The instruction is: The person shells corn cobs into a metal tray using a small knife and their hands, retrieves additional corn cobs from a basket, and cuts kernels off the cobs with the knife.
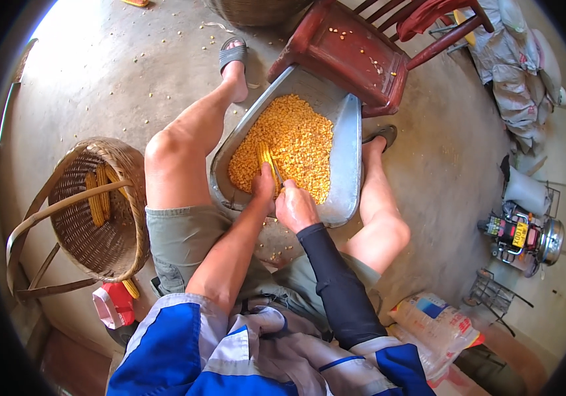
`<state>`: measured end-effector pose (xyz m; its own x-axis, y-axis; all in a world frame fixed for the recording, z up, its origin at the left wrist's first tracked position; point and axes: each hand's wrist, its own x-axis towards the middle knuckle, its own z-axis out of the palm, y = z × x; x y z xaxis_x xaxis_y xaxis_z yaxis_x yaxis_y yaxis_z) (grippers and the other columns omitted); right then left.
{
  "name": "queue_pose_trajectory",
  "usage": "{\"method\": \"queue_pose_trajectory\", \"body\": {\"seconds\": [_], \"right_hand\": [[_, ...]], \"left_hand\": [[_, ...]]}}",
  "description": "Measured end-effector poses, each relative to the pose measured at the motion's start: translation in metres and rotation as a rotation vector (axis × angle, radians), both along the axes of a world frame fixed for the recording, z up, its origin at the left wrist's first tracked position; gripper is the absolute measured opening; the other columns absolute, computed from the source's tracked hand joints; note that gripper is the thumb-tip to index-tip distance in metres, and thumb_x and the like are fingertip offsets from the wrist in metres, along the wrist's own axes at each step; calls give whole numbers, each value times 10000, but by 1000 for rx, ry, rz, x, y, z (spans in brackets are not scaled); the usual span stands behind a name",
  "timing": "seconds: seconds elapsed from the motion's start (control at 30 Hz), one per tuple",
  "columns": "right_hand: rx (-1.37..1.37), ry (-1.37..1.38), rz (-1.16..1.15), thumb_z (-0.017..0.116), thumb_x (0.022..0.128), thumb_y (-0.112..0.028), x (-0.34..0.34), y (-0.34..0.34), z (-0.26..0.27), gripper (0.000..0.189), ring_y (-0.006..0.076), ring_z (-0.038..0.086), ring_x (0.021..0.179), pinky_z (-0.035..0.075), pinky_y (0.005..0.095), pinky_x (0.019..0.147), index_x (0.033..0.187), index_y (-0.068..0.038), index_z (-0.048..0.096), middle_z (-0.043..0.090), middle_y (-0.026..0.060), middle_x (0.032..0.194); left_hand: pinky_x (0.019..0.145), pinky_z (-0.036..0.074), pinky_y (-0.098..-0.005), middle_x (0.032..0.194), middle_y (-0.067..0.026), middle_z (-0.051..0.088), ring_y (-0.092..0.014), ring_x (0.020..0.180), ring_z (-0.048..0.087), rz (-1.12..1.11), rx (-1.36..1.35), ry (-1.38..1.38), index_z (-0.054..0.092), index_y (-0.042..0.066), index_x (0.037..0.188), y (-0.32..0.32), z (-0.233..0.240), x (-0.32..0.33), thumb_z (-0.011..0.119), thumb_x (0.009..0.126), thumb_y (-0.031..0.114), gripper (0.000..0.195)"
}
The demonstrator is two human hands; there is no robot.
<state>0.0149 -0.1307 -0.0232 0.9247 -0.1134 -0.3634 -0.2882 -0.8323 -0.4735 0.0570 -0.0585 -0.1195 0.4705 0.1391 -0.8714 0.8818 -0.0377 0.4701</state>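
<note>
My left hand point(263, 184) grips a yellow corn cob point(264, 153), its far end pointing away from me over a heap of loose corn kernels point(303, 133). In my right hand point(297, 207) is a slim metal tool point(277, 173), its shaft lying along the cob's right side. The tool's handle is mostly hidden by my fingers, so its exact kind cannot be told. Both hands are close together above the near part of a grey metal tub point(346, 168), which holds the kernels and lies between my legs.
Left of my knee, a tilted wicker basket point(82, 242) holds several cobs point(96, 203). A red wooden chair point(347, 54) meets the tub's far end. Another basket point(258, 14) stands beyond. Sacks point(516, 94), a motorbike point(518, 237) and a plastic sack point(431, 321) line the right. Kernels dot the concrete floor point(164, 64).
</note>
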Motion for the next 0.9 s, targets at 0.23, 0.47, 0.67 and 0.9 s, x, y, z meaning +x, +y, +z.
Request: {"method": "queue_pose_trajectory", "body": {"seconds": [0.23, 0.47, 0.67, 0.9], "right_hand": [[49, -87, 25, 536, 828, -124, -5, -12, -21, 179, 468, 616, 693, 478, 559, 648, 945, 12, 541, 605, 293, 696], [23, -54, -14, 538, 837, -137, 12, -17, -41, 153, 478, 614, 705, 478, 565, 636, 895, 4, 534, 608, 295, 709], [88, 61, 0, 517, 843, -185, 62, -16, -58, 204, 477, 622, 773, 495, 547, 718, 941, -14, 570, 636, 293, 803], [138, -82, 88, 528, 886, -157, 24, -17, -24, 168, 476, 594, 695, 476, 541, 653, 939, 2, 532, 600, 278, 709]], "left_hand": [[850, 464, -450, 1131, -244, 633, -344, 1017, 610, 208, -165, 22, 595, -96, 1155, 5, -62, -8, 444, 896, 537, 700], [787, 469, -437, 1024, -205, 652, -306, 907, 618, 214, -234, 1, 611, -95, 1094, -3, -63, -10, 459, 904, 538, 678], [736, 482, -411, 933, -144, 654, -254, 850, 622, 279, -271, -1, 644, -62, 1030, 10, -63, -11, 477, 923, 532, 626], [753, 478, -394, 1006, -117, 643, -214, 863, 599, 377, -279, 10, 615, -55, 1116, 14, -60, -12, 511, 918, 526, 622]]}}
